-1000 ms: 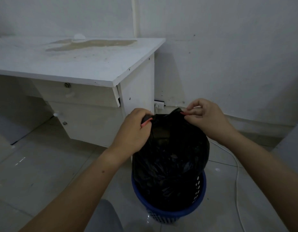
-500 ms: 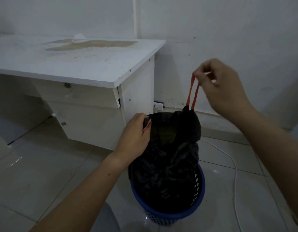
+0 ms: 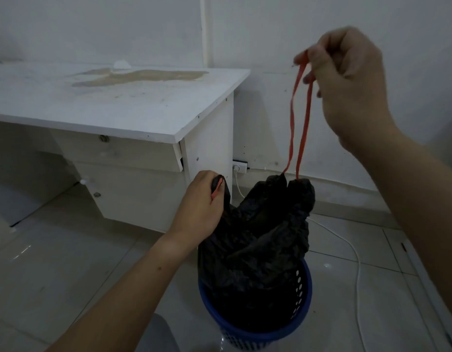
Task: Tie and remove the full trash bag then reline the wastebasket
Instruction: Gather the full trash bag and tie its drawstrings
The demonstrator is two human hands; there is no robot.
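The black bag (image 3: 265,240) sits in the blue bin (image 3: 305,288) on the floor (image 3: 67,262), near the white desk (image 3: 118,107). The R hand (image 3: 352,85) is up high, fingers curled tight round a red string (image 3: 299,123). The string makes 1 long loop, w/ 2 strands going down into the bag's top. It is held high b/c pulling up makes the bag's mouth bunch shut on that side. The L hand (image 3: 198,214) is low, clamped on the other side of the bag's top, where a bit of red string pokes out. I think it holds there so the bag does not lift or tip. The bag's bottom is down in the bin, so it is not out yet, and no knot is tied. Next, I guess the L side needs a pull too, then the 2 loops get tied. A white cord (image 3: 357,262) lies on the floor near the bin.
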